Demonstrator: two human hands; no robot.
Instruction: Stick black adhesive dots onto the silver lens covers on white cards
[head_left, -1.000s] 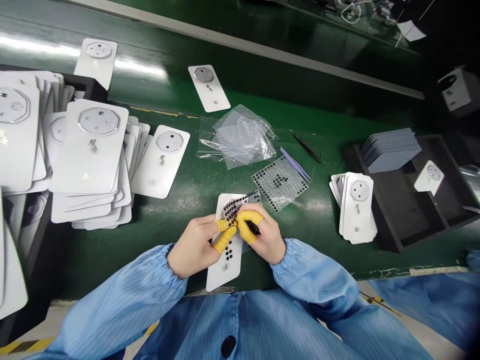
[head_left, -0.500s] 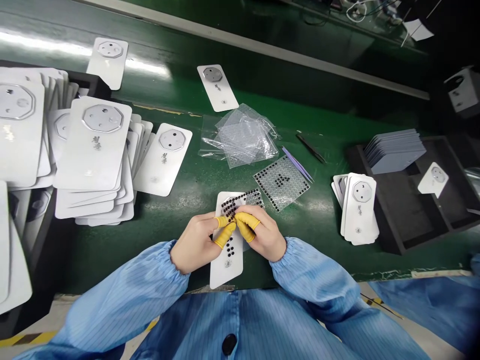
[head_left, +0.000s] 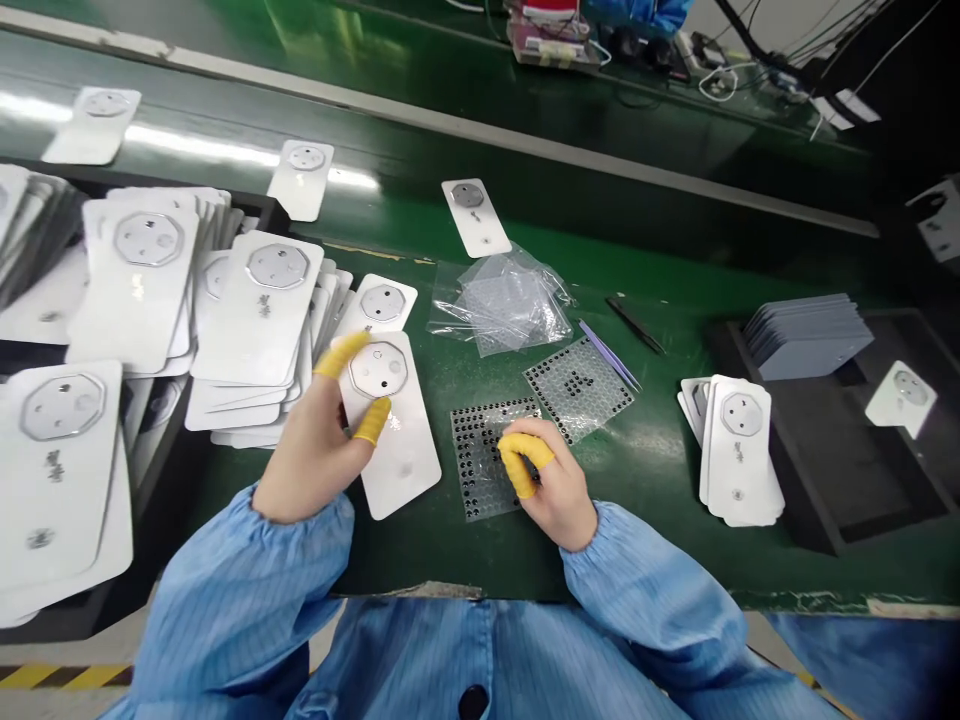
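My left hand (head_left: 322,430), with yellow finger covers on thumb and forefinger, is spread over the left edge of a white card (head_left: 401,455) with an octagonal metal plate. Thumb and forefinger are apart. My right hand (head_left: 551,480) is pinched together over a clear sheet of black dots (head_left: 480,490); whatever its fingertips hold is too small to make out. Behind it lies a second dotted sheet (head_left: 592,390), with purple tweezers (head_left: 609,355) at its edge.
White cards (head_left: 255,330) are piled in a black tray at the left. Clear bags (head_left: 514,300) and black tweezers (head_left: 635,325) lie further back. On the right are stacked cards (head_left: 739,470) and a black divided tray (head_left: 825,500) holding grey plates (head_left: 806,340).
My hands have moved apart. The white card is now to the left under my left hand, and the dotted sheet lies flat on the table. The view has shifted left.
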